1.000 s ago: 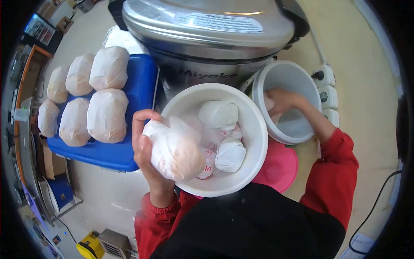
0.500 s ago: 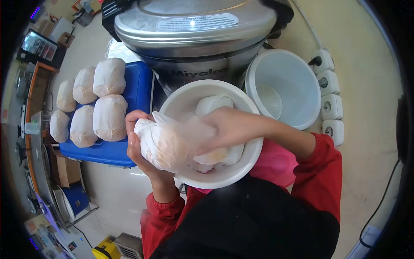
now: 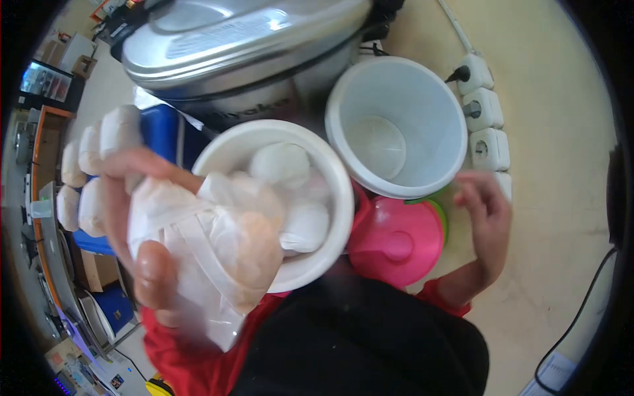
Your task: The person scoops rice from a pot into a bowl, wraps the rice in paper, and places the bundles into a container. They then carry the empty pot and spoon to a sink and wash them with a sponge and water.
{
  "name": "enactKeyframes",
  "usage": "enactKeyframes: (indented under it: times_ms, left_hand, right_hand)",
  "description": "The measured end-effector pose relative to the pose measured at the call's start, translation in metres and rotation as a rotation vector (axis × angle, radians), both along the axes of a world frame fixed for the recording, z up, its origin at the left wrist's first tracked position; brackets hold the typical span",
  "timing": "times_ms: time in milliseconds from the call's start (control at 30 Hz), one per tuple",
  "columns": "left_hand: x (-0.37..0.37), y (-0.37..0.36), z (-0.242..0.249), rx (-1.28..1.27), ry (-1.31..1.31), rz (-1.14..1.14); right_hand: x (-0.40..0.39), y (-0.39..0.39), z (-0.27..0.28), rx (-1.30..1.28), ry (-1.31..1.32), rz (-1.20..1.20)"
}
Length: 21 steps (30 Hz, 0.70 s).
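My left hand [image 3: 155, 277] grips a paper-wrapped bundle [image 3: 198, 231] with clear plastic around it, fingers over the far side and thumb on the near side. It is held close to the camera, in front of the left part of the white tub [image 3: 340, 224]. Inside the tub, more white wrapped bundles [image 3: 306, 226] lie together. Away to the right, beside the power sockets, my right hand [image 3: 485, 211] is raised with loosely bent fingers, slightly blurred, and nothing visible in it.
Behind the tub stands a big steel rice cooker [image 3: 231, 72]. A pale bucket [image 3: 396, 125] sits to its right, with a pink lid [image 3: 399, 244] below. Wrapped bundles [image 3: 119, 132] rest on a blue box [image 3: 162, 138] at left. A white power strip [image 3: 485, 109] lies at right.
My right hand has left the bundle and swung out to the right. My left hand has brought the bundle nearer the camera and tilted it. The view has shifted.
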State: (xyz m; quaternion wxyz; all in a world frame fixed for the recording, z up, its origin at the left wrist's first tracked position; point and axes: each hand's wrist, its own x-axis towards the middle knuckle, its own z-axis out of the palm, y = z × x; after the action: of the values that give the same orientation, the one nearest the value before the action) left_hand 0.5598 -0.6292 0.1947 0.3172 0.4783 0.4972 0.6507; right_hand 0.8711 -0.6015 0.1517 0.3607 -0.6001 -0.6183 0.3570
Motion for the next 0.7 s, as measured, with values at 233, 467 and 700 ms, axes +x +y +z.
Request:
enactKeyframes:
  times_ms: [233,467,700]
  left_hand:
    - [0.097,0.107,-0.024,-0.118,0.474,-0.483]
    - [0.178,0.199,-0.182,-0.636,1.024,-0.779]
    - [0.197,0.199,-0.230,-0.840,1.307,-1.361]
  right_hand:
    - [0.047,-0.071,-0.103,-0.452,-0.301,0.208]
    - [0.043,-0.084,-0.138,-0.531,-0.023,0.100]
    - [0.039,-0.086,-0.132,-0.455,-0.054,0.050]
